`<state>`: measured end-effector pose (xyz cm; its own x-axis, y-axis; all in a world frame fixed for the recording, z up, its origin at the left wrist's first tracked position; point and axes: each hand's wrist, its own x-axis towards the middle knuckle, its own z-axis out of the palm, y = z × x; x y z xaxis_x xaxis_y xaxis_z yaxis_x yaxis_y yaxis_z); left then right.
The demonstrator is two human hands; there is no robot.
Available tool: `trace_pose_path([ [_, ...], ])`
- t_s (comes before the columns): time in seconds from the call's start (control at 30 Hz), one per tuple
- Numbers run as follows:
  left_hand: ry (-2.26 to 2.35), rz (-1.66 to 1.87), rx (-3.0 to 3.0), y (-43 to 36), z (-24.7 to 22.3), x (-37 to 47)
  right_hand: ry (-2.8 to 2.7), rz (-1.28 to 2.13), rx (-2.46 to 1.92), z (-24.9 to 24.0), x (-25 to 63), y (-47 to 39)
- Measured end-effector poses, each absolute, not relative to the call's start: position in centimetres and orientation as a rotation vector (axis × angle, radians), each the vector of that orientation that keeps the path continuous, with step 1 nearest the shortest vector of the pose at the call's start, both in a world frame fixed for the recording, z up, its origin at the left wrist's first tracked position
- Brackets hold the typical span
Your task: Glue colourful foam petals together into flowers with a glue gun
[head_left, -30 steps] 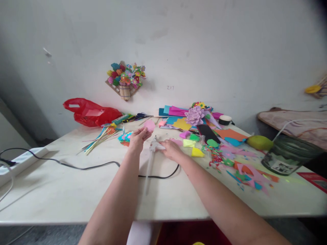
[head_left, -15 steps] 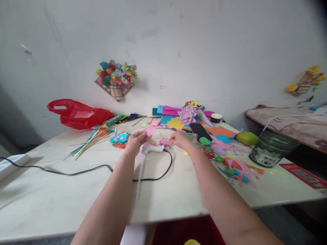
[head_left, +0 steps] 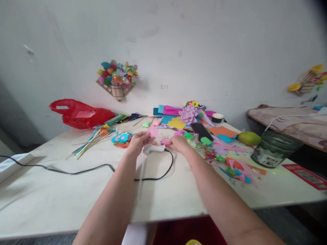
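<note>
Pinched between the fingers of my left hand [head_left: 139,141] is a light pink flower cutout [head_left: 153,131], raised above the table. My right hand [head_left: 181,143] has its fingers pressed together at the right edge of a darker pink flower piece [head_left: 165,142]; whether they grip it or something small is unclear. Between and just below the hands lies a white glue gun [head_left: 156,148], with a clear glue stick [head_left: 142,175] at its back end and a black cord. Layered blue and orange flowers [head_left: 122,138] lie left of my left hand.
Foam scraps [head_left: 237,170], a phone [head_left: 201,132] and a dark green jar [head_left: 274,149] are on the right. Foam sheets and a lilac flower [head_left: 188,114] sit at the back. Thin sticks [head_left: 92,143], a red bag [head_left: 81,114] and a power strip [head_left: 15,165] are left.
My right hand has come down slightly, its fingers now at the darker pink flower piece. My left hand still holds the light pink cutout, a little further right.
</note>
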<state>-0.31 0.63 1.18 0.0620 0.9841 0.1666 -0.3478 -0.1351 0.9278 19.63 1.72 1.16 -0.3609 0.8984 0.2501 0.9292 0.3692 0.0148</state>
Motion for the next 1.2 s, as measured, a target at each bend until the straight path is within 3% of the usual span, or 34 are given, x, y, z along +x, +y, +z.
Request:
trace_pose_path([
  [0.23,0.809,1.378,1.081,0.5,1.3,0.2,-2.133,-0.024,-1.552,1.5,20.2,2.3],
  [0.43,0.786,1.319,1.156,0.5,1.2,0.4,-1.637,0.636,-1.107,1.3,19.7,3.5],
  [0.53,0.778,1.297,1.170,0.4,1.3,0.5,-1.525,0.782,-0.946,1.5,19.0,3.1],
  [1.2,0.717,1.223,1.250,0.4,1.2,1.2,-1.560,0.599,-0.917,1.4,16.7,2.2],
])
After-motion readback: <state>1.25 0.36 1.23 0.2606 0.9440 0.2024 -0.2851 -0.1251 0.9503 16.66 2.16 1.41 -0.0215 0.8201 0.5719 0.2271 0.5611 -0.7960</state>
